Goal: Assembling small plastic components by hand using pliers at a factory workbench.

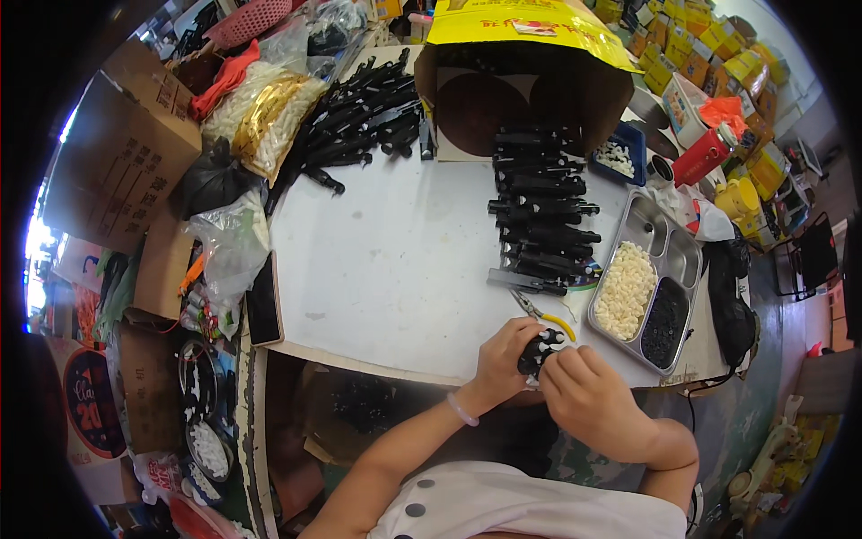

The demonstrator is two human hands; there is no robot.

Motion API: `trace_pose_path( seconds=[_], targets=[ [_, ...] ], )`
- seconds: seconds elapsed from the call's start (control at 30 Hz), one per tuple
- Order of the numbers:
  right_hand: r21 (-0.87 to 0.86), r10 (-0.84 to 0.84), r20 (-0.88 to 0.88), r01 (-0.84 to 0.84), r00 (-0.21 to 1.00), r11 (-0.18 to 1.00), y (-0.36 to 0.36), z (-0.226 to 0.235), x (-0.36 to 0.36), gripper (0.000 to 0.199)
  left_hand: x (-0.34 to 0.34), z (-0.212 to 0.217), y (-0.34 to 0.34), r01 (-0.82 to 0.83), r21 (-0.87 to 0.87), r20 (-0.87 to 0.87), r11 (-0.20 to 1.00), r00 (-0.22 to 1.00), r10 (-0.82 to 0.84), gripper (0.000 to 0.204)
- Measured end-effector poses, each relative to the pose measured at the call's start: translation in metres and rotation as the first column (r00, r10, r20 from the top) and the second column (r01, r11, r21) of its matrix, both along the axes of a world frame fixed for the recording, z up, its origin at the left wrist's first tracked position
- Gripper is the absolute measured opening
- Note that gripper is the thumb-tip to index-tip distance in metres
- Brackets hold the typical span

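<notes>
My left hand (501, 364) is wrapped round a bundle of black stick-like pieces (532, 352) with small white tips, close to the table's front edge. The white-tipped ends face toward my right hand (597, 400). Its thumb and fingers are pinched together right at those tips, and whatever is between them is too small to make out. Just beyond the hands lie pliers (543, 314) with yellow grips. To the right stands a divided metal tray (620, 344), holding small cream-white pieces (626, 292) and small black pieces (662, 323) in separate compartments.
A row of black stick-like pieces (543, 211) runs back toward an open yellow carton (530, 27). More are heaped (368, 117) at the back left. A phone (264, 304) lies on the left edge. A blue tray (639, 144) and red bottle (703, 156) stand at the right.
</notes>
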State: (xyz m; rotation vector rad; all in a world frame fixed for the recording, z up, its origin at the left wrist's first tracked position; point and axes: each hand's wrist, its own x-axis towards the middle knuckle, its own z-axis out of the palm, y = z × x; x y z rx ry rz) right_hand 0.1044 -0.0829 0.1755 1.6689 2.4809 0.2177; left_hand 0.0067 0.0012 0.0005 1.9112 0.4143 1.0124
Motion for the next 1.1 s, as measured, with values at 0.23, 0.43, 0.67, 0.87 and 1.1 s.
trace_pose_path(
  seconds=[0.23, 0.43, 0.67, 0.87, 1.1],
  targets=[
    [-0.041, 0.051, -0.059, -0.053, 0.997, 0.998, 0.008, 0.007, 0.011, 0.016, 0.002, 0.001, 0.000, -0.026, -0.062, 0.014, 0.998, 1.000, 0.027, 0.052],
    [0.002, -0.109, -0.215, 0.112, 0.970, 0.994, 0.003, 0.000, 0.020, 0.022, 0.003, 0.012, 0.003, -0.040, 0.001, 0.076, 0.999, 0.996, 0.040, 0.051],
    [-0.015, -0.056, -0.222, 0.054, 0.973, 0.998, 0.000, -0.003, 0.019, 0.024, 0.002, 0.000, 0.002, -0.019, -0.011, 0.029, 1.000, 0.999, 0.019, 0.061],
    [-0.045, -0.005, -0.215, -0.004, 0.977, 0.999, 0.004, 0.001, 0.021, 0.026, 0.003, 0.008, 0.002, -0.026, -0.004, 0.059, 1.000, 0.998, 0.026, 0.053],
    [-0.072, -0.027, -0.218, 0.012, 0.975, 0.997, 0.007, 0.003, 0.021, 0.024, 0.003, 0.008, 0.002, -0.047, 0.014, 0.078, 0.999, 0.996, 0.045, 0.050]
  ],
)
